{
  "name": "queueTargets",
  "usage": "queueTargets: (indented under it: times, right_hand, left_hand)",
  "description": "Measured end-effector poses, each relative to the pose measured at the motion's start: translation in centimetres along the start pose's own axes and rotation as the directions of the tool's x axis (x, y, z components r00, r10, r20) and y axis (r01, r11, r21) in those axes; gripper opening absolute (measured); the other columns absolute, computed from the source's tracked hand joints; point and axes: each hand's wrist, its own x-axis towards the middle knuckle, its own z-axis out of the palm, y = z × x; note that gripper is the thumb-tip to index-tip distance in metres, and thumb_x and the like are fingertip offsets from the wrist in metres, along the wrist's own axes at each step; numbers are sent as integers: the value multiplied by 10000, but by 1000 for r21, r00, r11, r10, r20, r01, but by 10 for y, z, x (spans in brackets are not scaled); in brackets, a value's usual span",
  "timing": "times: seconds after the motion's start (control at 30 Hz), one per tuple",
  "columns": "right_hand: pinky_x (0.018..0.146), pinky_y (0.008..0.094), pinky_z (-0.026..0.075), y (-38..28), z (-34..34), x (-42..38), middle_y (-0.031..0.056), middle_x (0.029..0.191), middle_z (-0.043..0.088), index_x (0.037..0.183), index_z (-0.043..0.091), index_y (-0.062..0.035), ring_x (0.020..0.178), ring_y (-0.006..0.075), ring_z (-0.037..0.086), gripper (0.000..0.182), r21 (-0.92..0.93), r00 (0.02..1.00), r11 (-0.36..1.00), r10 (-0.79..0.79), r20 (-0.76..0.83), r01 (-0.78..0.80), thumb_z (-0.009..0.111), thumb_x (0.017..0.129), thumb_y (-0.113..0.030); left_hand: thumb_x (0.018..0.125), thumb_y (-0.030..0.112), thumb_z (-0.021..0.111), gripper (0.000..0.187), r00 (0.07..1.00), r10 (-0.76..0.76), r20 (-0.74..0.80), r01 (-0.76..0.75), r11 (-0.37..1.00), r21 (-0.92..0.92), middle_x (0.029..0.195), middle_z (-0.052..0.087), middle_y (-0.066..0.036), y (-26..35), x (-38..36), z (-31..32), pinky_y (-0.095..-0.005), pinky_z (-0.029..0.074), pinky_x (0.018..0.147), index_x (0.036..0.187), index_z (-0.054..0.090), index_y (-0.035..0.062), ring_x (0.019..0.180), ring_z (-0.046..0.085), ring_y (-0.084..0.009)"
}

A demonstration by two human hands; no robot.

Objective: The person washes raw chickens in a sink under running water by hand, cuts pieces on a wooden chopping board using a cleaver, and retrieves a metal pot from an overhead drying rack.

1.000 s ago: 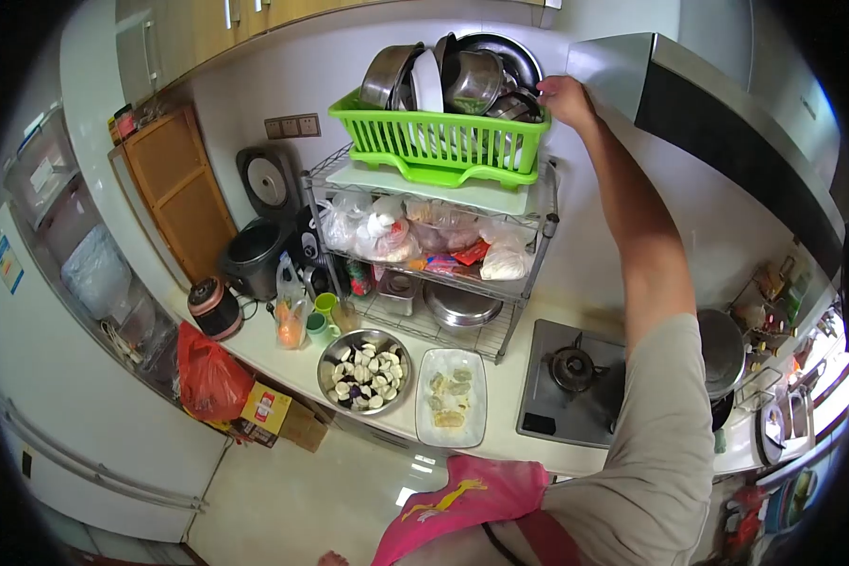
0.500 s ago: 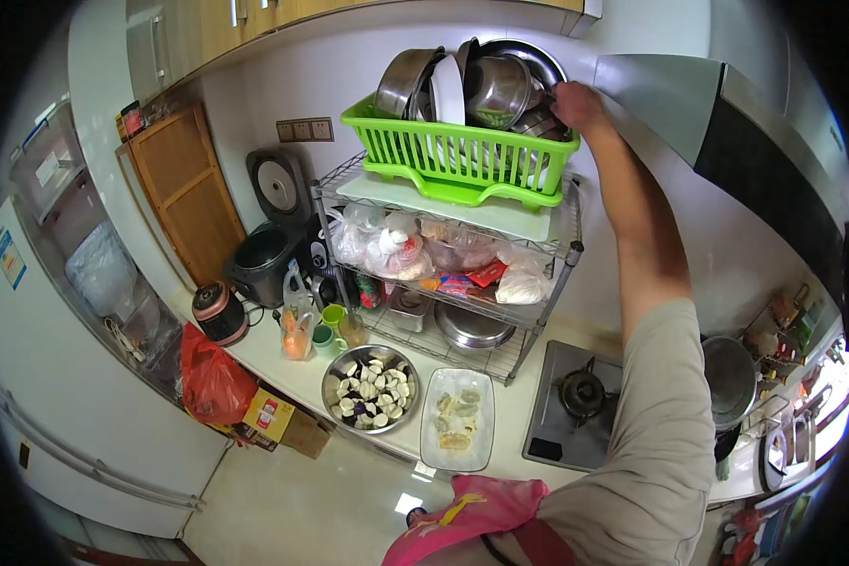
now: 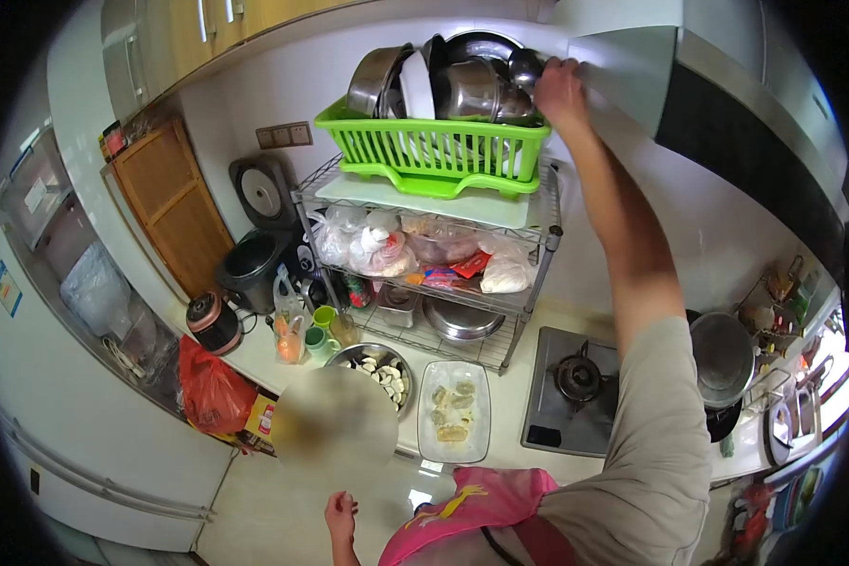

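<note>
My right hand (image 3: 560, 92) is raised at the right end of the green dish rack (image 3: 434, 146), its fingers closed. Beside the fingers is a shiny, dark, round ladle bowl (image 3: 525, 68); my fingers hide its handle. Steel pots (image 3: 472, 90), a white dish (image 3: 416, 85) and a dark pan (image 3: 486, 43) fill the rack. Low in front of me, my left hand (image 3: 341, 514) hangs empty with loosely bent fingers. A blurred round patch above it covers part of the steel bowl (image 3: 407, 404) of cut eggplant (image 3: 387, 377).
A white tray (image 3: 455, 443) with pale pieces lies on the counter beside the gas stove (image 3: 571, 415). The wire shelf (image 3: 547, 255) holds bagged food. A rice cooker (image 3: 255, 259) stands left; the range hood (image 3: 632, 80) juts out near my right arm.
My right hand has risen slightly at the rack's end, and the ladle bowl now shows beside it. My left hand has come into view below. The whole view has shifted a little.
</note>
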Motion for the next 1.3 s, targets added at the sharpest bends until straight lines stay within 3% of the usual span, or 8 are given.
queueTargets:
  times: [0.2,0.37,0.6,0.67,0.73,0.83,1.1,1.3]
  right_hand:
    - [802,570,528,-6,-27,-35,277,1185,482,1250,410,34,908,511,619,425,94,996,995,-24,-91,33,528,857,-76]
    - [692,433,590,-14,-103,-84,245,1127,550,1203,438,59,862,409,656,363,30,941,974,-210,-267,226,495,849,3]
    - [816,468,524,37,-230,-272,239,1095,562,1333,473,-15,979,393,614,533,202,984,970,105,141,-132,559,808,-47]
    - [856,430,506,73,-261,-360,239,1043,590,1302,507,7,1011,360,603,538,202,901,948,148,407,-247,592,773,-48]
    - [568,361,555,65,-322,-409,178,1052,620,1256,506,-5,636,227,672,493,141,350,430,458,817,-892,648,788,-62]
    - [460,305,534,106,-380,-507,159,941,667,1233,464,17,545,179,649,447,-3,83,203,414,907,-979,602,816,-69]
    - [485,291,550,256,-541,-607,150,1012,628,1246,466,20,575,176,649,452,54,37,-27,440,897,-998,581,812,-31]
    - [557,300,559,374,-645,-625,127,1073,610,1321,450,-9,638,161,654,489,130,46,-99,598,800,-987,633,874,-90]
  left_hand:
    - [916,145,628,268,989,-27,143,9,992,123,889,656,-59,-17,38,13,-275,524,666,1149,625,11,770,623,-136]
    - [880,148,661,241,931,-249,267,203,961,189,814,652,-45,-63,19,20,-261,499,604,1082,649,18,692,609,-127]
    - [867,152,671,184,833,-312,457,127,912,391,802,647,-20,-83,23,23,-253,467,582,1008,670,34,670,581,-104]
    - [874,166,669,190,749,-359,556,99,891,442,799,640,-9,-69,21,31,-248,459,587,1011,676,35,676,571,-93]
    - [882,180,668,203,643,-381,665,-15,861,508,800,636,-1,-40,23,56,-243,453,594,1025,680,37,685,563,-85]
    - [898,201,667,230,457,-373,807,-229,828,512,813,633,3,0,1,115,-235,452,615,1062,682,40,706,557,-81]
    - [958,202,615,404,-114,-306,945,-367,897,246,1166,627,-83,71,-236,378,-321,542,791,1314,517,39,1017,623,-184]
    - [916,66,599,277,-187,-333,924,-272,922,277,1012,617,-91,35,-457,541,-316,596,651,1176,530,-6,871,645,-175]
